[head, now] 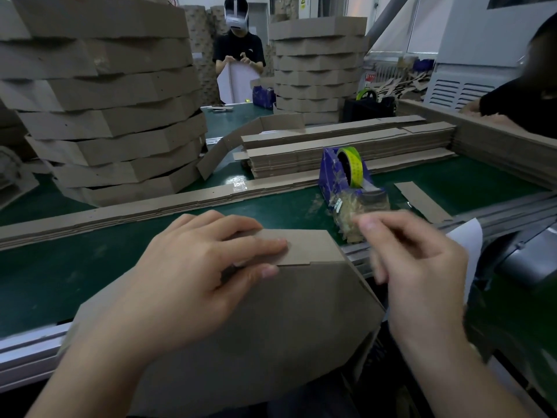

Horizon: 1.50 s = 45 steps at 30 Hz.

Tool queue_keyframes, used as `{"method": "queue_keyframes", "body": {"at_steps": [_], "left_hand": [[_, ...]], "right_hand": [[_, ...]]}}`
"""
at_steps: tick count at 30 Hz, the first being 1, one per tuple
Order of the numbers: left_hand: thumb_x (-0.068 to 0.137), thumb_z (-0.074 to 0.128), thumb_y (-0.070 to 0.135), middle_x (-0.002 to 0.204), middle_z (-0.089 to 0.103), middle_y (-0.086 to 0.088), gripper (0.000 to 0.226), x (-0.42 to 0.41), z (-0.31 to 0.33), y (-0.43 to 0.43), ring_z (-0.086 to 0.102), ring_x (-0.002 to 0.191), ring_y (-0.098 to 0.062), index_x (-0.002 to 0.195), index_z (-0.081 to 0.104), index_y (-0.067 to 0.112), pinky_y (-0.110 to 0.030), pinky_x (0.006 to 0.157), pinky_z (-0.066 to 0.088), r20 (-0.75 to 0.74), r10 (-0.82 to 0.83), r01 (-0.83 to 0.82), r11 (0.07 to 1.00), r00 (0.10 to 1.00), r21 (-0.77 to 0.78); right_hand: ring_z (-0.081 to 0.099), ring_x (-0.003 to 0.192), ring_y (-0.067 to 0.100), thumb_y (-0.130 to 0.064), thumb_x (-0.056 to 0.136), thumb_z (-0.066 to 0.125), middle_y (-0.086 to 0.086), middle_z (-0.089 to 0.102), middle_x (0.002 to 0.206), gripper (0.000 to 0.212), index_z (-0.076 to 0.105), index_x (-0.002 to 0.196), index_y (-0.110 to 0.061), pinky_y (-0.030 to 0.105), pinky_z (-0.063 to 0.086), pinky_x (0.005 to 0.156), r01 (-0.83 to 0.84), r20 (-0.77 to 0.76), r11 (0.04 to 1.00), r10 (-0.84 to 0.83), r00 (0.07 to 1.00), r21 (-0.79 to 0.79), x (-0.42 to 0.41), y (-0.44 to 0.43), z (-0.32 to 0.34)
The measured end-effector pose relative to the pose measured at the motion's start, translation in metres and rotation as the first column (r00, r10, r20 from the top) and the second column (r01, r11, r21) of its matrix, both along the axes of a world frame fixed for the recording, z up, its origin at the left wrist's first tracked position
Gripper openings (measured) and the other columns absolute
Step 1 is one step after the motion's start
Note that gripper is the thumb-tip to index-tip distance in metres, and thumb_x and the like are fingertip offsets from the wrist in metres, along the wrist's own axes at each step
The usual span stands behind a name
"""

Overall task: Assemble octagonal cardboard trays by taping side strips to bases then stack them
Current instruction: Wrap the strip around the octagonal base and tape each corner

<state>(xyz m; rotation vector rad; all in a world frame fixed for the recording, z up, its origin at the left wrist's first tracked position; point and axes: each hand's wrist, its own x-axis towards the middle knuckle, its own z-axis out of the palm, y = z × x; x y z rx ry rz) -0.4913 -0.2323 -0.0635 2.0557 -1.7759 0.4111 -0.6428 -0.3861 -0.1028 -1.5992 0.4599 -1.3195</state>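
Observation:
A brown octagonal cardboard tray [271, 321] lies upside down at the table's near edge, partly over my lap. My left hand [205, 267] presses flat on it, fingers straight, holding the side strip [304, 245] against the base at the far edge. My right hand [413, 260] is blurred to the right of the tray, thumb and fingers pinching a piece of clear tape [349, 218] that runs from the blue tape dispenser [346, 176]. A stack of flat side strips [331, 146] lies behind the dispenser.
A tall stack of finished trays [105, 101] stands at the left, another stack [316, 64] at the back. Long strips [150, 209] lie across the green table [75, 267]. A person [238, 55] works opposite; another person's dark sleeve [521, 107] is at the right.

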Motion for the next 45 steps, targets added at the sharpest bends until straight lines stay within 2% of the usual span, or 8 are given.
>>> {"method": "queue_keyframes", "body": {"at_steps": [4,9,21,27,30,35,39,45], "left_hand": [[0.089,0.045,0.049,0.108,0.066,0.015,0.031,-0.001,0.0,0.0,0.064,0.094,-0.018,0.098,0.07,0.033,-0.041,0.073,0.052,0.006,0.015,-0.015,1.0,1.0,-0.009],[0.09,0.045,0.048,0.112,0.066,0.014,0.032,0.0,0.001,0.003,0.063,0.099,-0.017,0.101,0.071,0.032,-0.043,0.076,0.051,-0.012,0.011,-0.011,1.0,1.0,0.014],[0.088,0.044,0.049,0.109,0.063,0.016,0.024,-0.001,0.005,0.007,0.059,0.098,-0.014,0.106,0.053,0.035,-0.038,0.079,0.047,-0.092,-0.011,0.013,1.0,0.996,0.025],[0.091,0.041,0.05,0.118,0.06,0.018,0.033,0.002,0.009,0.015,0.058,0.107,-0.01,0.113,0.067,0.046,-0.044,0.083,0.049,-0.112,-0.021,0.03,0.996,0.994,0.083],[0.088,0.038,0.061,0.108,0.062,0.025,0.035,0.0,0.014,0.014,0.057,0.104,-0.001,0.1,0.068,0.048,-0.04,0.086,0.047,-0.235,0.015,0.001,0.998,0.972,0.066],[0.083,0.053,0.064,0.086,0.067,0.019,0.033,-0.015,0.008,-0.004,0.062,0.084,-0.01,0.072,0.065,0.035,-0.032,0.067,0.043,-0.171,0.18,-0.196,0.977,0.969,-0.08],[0.08,0.048,0.059,0.088,0.07,0.017,0.036,-0.015,0.005,-0.006,0.066,0.078,-0.012,0.066,0.066,0.031,-0.039,0.056,0.054,-0.103,0.122,-0.136,0.982,0.987,-0.133],[0.078,0.058,0.055,0.092,0.069,0.018,0.029,-0.015,0.004,-0.004,0.066,0.083,-0.014,0.069,0.069,0.03,-0.04,0.061,0.052,-0.085,0.109,-0.119,0.984,0.99,-0.133]], "right_hand": [[0.031,0.03,0.008,-0.032,0.069,0.08,-0.005,0.039,0.036,0.024,0.074,0.07,-0.009,0.013,0.023,0.036,-0.331,0.091,0.878,0.319,0.943,0.345,0.007,0.048,-0.001],[0.025,0.025,0.011,-0.042,0.057,0.07,0.002,0.033,0.035,0.033,0.075,0.064,-0.009,0.014,0.018,0.032,-0.317,0.089,0.75,0.329,0.94,0.581,0.021,0.058,-0.008],[0.026,0.023,0.013,-0.047,0.056,0.069,0.004,0.035,0.033,0.036,0.072,0.057,-0.011,0.013,0.019,0.032,-0.314,0.043,0.721,0.367,0.929,0.618,0.024,0.064,-0.012],[0.032,0.027,0.012,-0.052,0.052,0.069,0.004,0.045,0.037,0.038,0.078,0.068,-0.019,0.017,0.024,0.033,-0.391,-0.012,0.716,0.487,0.873,0.579,0.02,0.059,-0.013],[0.033,0.028,0.011,-0.049,0.051,0.071,0.004,0.047,0.038,0.036,0.079,0.071,-0.02,0.016,0.025,0.033,-0.427,-0.006,0.713,0.518,0.856,0.557,0.02,0.059,-0.014],[0.031,0.028,0.009,-0.043,0.059,0.069,0.001,0.043,0.036,0.029,0.079,0.072,-0.019,0.016,0.025,0.033,-0.434,0.013,0.71,0.514,0.857,0.554,0.025,0.06,-0.016],[0.034,0.029,0.011,-0.027,0.075,0.072,0.004,0.046,0.038,0.014,0.078,0.067,-0.017,0.017,0.027,0.035,-0.423,-0.029,0.725,0.52,0.854,0.544,0.024,0.053,-0.016],[0.038,0.031,0.013,-0.027,0.078,0.067,0.007,0.052,0.042,0.019,0.077,0.069,-0.015,0.018,0.031,0.036,-0.438,-0.09,0.734,0.557,0.826,0.519,0.02,0.046,-0.016]]}}
